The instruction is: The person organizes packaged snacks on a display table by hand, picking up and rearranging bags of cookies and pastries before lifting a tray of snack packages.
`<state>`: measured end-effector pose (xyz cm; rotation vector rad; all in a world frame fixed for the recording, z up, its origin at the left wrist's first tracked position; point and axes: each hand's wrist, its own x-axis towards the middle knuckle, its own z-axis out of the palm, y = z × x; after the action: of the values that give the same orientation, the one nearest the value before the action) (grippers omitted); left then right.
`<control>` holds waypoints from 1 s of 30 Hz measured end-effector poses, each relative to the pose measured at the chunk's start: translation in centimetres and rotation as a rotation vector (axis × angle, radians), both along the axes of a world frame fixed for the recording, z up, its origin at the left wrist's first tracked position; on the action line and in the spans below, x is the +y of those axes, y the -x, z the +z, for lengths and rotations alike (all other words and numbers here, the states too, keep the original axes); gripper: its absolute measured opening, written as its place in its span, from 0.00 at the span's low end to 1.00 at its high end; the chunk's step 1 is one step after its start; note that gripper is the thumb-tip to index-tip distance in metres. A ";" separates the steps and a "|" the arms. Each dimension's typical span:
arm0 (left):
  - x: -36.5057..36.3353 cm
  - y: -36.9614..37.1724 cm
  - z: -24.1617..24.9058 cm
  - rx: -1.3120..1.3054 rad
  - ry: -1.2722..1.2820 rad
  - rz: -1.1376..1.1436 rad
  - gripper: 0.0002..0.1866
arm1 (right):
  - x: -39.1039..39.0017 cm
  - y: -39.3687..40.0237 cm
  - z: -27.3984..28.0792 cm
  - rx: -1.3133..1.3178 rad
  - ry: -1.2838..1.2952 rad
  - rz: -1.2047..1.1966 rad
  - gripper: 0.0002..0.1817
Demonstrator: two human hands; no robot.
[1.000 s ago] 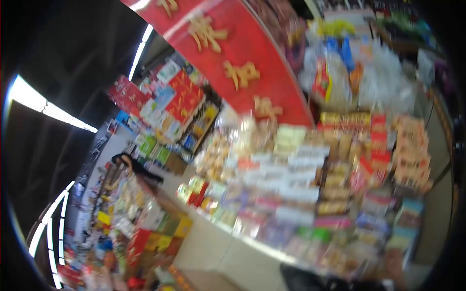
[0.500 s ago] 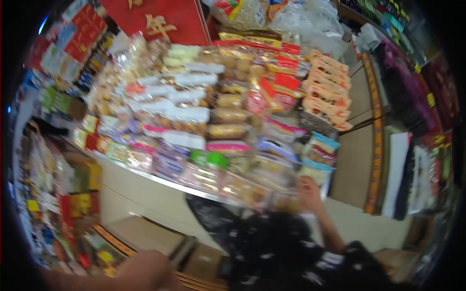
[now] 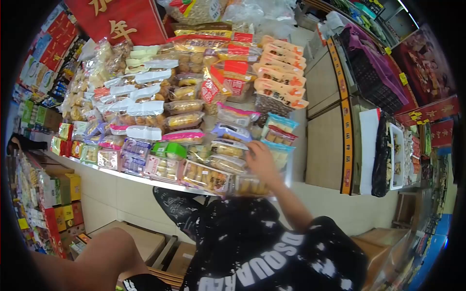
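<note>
My right hand reaches over the right front of the display table. Its fingers are curled at the right end of a clear bag of bread. Another clear bag of bread lies just in front, and a purple-topped bag behind. Blue-edged snack bags stand right beside the hand. Near the table's front edge are a tray of pastries and a green-lidded box. A bent bare limb shows at the lower left, but my left hand is out of the picture.
The table's metal front edge runs between the goods and my body. Orange-trimmed shelving stands on the right. Orange-white snack packs line the table's right side. Cartons sit below left, and a red sign rises behind.
The view has swung right and sharpened, so the table sits further left. My right hand has moved from the front corner, by the blue-edged bags, back to the clear bread bags.
</note>
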<state>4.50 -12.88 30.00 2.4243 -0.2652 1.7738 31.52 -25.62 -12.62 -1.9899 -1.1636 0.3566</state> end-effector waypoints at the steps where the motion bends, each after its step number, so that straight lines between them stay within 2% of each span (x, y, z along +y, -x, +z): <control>1: -0.3 -0.4 0.0 -0.005 -0.001 0.000 0.17 | 0.9 -0.1 -0.8 -0.059 -0.004 0.069 0.18; 3: -0.6 -1.2 0.1 -0.032 -0.002 0.005 0.17 | 1.6 -1.9 -2.2 -0.142 -0.042 0.087 0.20; 6: -1.4 -2.9 -1.2 -0.017 0.081 0.103 0.17 | 3.8 -2.0 -4.1 -0.423 0.084 0.034 0.28; 7: -1.6 -3.8 -3.1 0.038 0.180 0.180 0.17 | 4.6 -3.2 -4.3 -0.424 0.049 0.006 0.28; 8: -1.6 -4.8 -5.4 0.154 0.300 0.258 0.17 | 5.2 -3.3 -4.1 -0.316 0.162 0.011 0.27; 9: -0.4 -5.3 -8.6 0.291 0.501 0.208 0.14 | 5.4 -3.0 -4.3 -0.192 0.277 0.019 0.26; 10: 0.1 -6.8 -10.8 0.509 0.650 0.231 0.12 | 5.6 -3.2 -5.9 -0.226 0.225 0.018 0.22; 12: 2.7 -9.0 -21.2 0.837 0.862 0.257 0.15 | 6.7 -4.6 -8.0 -0.149 0.227 0.014 0.21; 13: 4.6 -9.5 -27.2 0.967 0.724 0.255 0.15 | 6.8 -5.1 -8.6 -0.103 0.244 0.050 0.20; 14: 5.6 -9.8 -32.1 1.032 0.776 0.255 0.15 | 6.5 -5.1 -7.3 -0.102 0.235 0.042 0.20; 15: 6.3 -10.0 -36.1 1.094 0.831 0.260 0.15 | 6.2 -5.0 -5.3 -0.126 0.191 -0.021 0.18; 17: 7.3 -10.4 -42.6 1.241 0.644 0.302 0.14 | 6.3 -4.6 -3.7 -0.141 0.133 -0.094 0.17; 19: 6.4 -11.1 -45.1 1.277 0.520 0.353 0.15 | 5.5 -4.0 -4.0 -0.253 -0.055 -0.101 0.10; 21: 6.3 -12.0 -45.8 1.308 0.389 0.396 0.16 | 5.2 -4.0 -5.6 -0.291 0.009 -0.125 0.11; 23: 6.2 -12.6 -45.6 1.386 0.614 0.467 0.14 | 5.0 -4.4 -6.2 -0.324 0.084 -0.150 0.11; 24: 6.2 -12.5 -45.3 1.397 0.598 0.458 0.14 | 5.0 -4.7 -6.0 -0.289 0.139 -0.128 0.13; 26: 6.2 -12.2 -44.4 1.277 0.735 0.509 0.13 | 4.3 -5.4 -4.6 -0.255 0.190 -0.110 0.14; 28: 6.8 -11.5 -45.3 1.253 0.767 0.591 0.13 | 2.4 -5.8 -1.6 -0.172 -0.099 -0.278 0.13; 30: 7.6 -11.6 -45.8 1.218 0.799 0.674 0.13 | 0.8 -6.2 -0.7 -0.159 -0.178 -0.284 0.14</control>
<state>16.09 -5.24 -15.80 2.4628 1.1891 0.0576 37.70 -24.86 -13.33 -2.0167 -0.9526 -0.0497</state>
